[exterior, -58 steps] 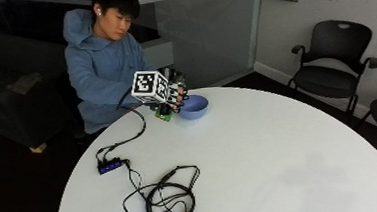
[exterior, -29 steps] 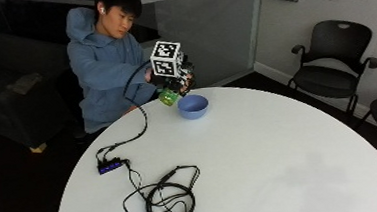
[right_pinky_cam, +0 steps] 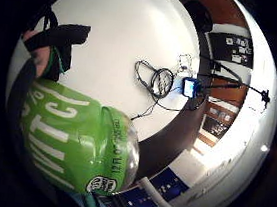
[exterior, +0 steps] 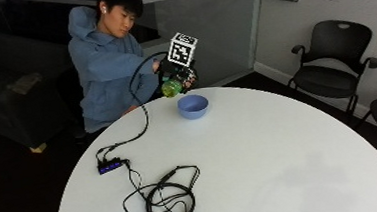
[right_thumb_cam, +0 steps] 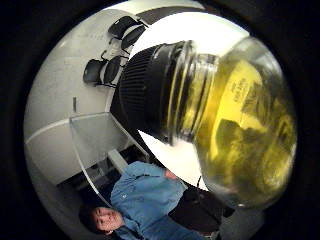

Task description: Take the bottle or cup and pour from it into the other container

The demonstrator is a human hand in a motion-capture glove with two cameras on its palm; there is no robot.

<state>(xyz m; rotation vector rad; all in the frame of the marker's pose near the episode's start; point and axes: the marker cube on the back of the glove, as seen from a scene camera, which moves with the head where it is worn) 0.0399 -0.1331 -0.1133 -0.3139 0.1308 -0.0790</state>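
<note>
Gripping a green-labelled bottle [exterior: 171, 88], the gloved right hand [exterior: 176, 76] holds it in the air, fingers curled round its body. The bottle sits clear of the surface [exterior: 258, 146], with the blue bowl [exterior: 193, 106] just below and beside the hand, apart from it.

Risk, as judged: the thumb-side palm view shows a dark ribbed cap [right_thumb_cam: 150, 90] on the neck. If it is screwed on, tipping would deliver nothing until it is removed. Should the pour begin from this height and offset, liquid may miss the bowl's rim and run across the surface toward the coiled cables [exterior: 172, 200] lying farther from the hand.

Materials: the bottle is clear plastic, rounded at the shoulder, holding yellowish liquid, wrapped in a glossy printed sleeve. The bowl is round and smooth. The surface is white, round and matte.
</note>
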